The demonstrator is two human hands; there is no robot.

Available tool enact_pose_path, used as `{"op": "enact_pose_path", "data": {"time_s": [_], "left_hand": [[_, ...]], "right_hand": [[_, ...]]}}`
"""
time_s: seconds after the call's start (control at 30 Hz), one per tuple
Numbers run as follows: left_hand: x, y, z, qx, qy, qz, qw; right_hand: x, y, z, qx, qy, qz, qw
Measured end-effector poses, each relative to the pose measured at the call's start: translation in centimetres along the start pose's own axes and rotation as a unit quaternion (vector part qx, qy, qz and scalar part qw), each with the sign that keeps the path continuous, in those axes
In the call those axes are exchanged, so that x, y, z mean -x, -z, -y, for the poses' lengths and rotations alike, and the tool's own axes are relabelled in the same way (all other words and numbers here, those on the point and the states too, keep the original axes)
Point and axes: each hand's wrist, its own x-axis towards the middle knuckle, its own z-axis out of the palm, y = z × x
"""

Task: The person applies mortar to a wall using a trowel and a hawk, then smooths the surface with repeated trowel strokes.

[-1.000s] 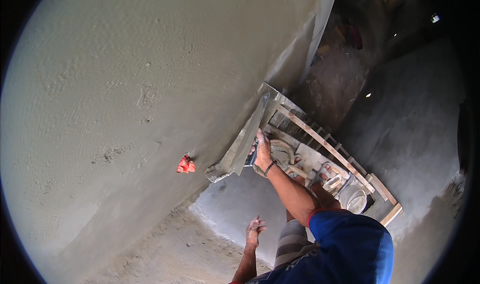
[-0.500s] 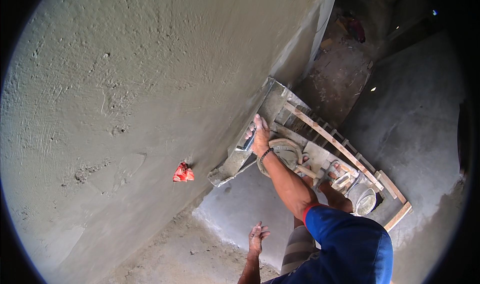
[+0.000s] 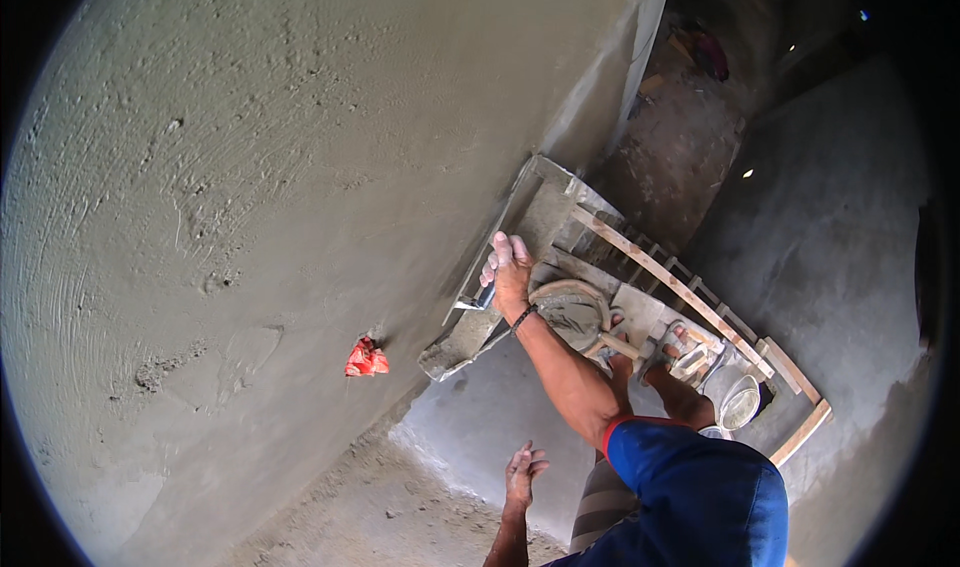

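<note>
My right hand (image 3: 508,275) is closed on the handle of a long, flat metal trowel (image 3: 468,302), held close beside the plastered wall (image 3: 250,167) over a mortar-coated board (image 3: 446,355). Just right of and below this hand sits a round container of grey mortar (image 3: 568,322) with a thick, pale rim. My left hand (image 3: 521,474) hangs low over the floor, holding nothing, its fingers loosely bent and apart. A crumpled red piece of material (image 3: 366,358) sticks out from the wall.
My sandalled feet (image 3: 680,339) stand on a narrow platform edged by wooden strips (image 3: 675,287). A white bucket (image 3: 738,404) stands at its right end. A dim lower area (image 3: 680,137) lies beyond. A grey concrete surface (image 3: 830,227) rises at the right; a rough floor (image 3: 350,497) lies below.
My right hand and the trowel have moved up and to the left, the blade shifting along beside the wall. My left hand has moved slightly right. The view has shifted a little.
</note>
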Motion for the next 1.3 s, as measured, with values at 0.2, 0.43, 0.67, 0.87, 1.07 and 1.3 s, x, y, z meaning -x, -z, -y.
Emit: {"op": "enact_pose_path", "data": {"time_s": [0.2, 0.43, 0.67, 0.87, 1.07, 1.3], "left_hand": [[-0.7, -0.2, -0.3, -0.025, 0.0, 0.008, 1.0], [-1.3, -0.6, -1.1, -0.021, -0.015, 0.019, 0.999], [-1.9, -1.0, -0.3, -0.02, -0.005, 0.017, 1.0], [-1.1, -1.3, -0.4, -0.02, 0.01, 0.001, 1.0], [-1.3, -1.6, -0.8, -0.016, -0.01, 0.016, 1.0], [-1.3, -3.2, -0.8, -0.015, -0.026, 0.024, 0.999]], "right_hand": [[5.0, -3.6, 2.9, 0.077, 0.121, 0.091, 0.985], [5.7, 2.1, 2.8, -0.097, 0.008, 0.065, 0.993], [0.0, 4.8, -1.8, -0.135, -0.117, 0.028, 0.983], [0.8, 1.4, -1.5, -0.113, -0.088, 0.022, 0.989], [1.4, -0.5, 0.8, -0.067, -0.05, 0.038, 0.996], [7.2, -7.5, 7.6, 0.031, 0.044, 0.054, 0.997]]}}
